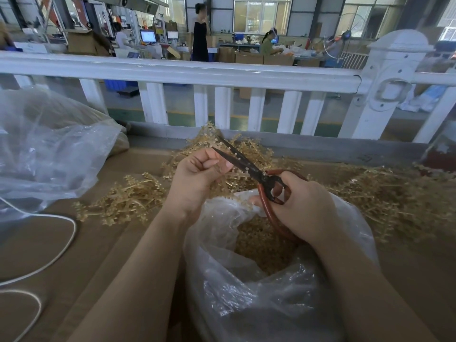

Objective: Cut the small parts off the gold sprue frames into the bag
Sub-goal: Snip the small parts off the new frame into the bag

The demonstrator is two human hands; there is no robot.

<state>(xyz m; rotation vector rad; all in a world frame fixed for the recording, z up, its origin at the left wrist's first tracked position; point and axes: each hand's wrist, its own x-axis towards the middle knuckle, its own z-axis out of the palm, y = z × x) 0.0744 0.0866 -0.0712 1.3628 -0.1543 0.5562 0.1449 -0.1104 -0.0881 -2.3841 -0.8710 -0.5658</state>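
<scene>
Bag (246, 280) sits nearest, open, gold parts (261, 243) heaped inside. Above its mouth the right hand (303, 206) grips the scissors (246, 166), blades parted around a sprue frame (229, 172) pinched by the left hand (197, 178). Cutting is underway; next, close the blades. Farther, frames (385, 201) litter the desk (37, 248).

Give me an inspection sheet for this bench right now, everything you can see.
Surface: brown cardboard-covered bench.
Job's things: gold sprue frames heaped left, centre and right; open clear bag holds cut parts.
Clutter: second clear bag at the left.
Grippers: left hand pinches one frame; right hand holds red-handled scissors, blades parted.
Cables: white cable loops at the left.
Surroundings: white railing; factory floor with people beyond.
</scene>
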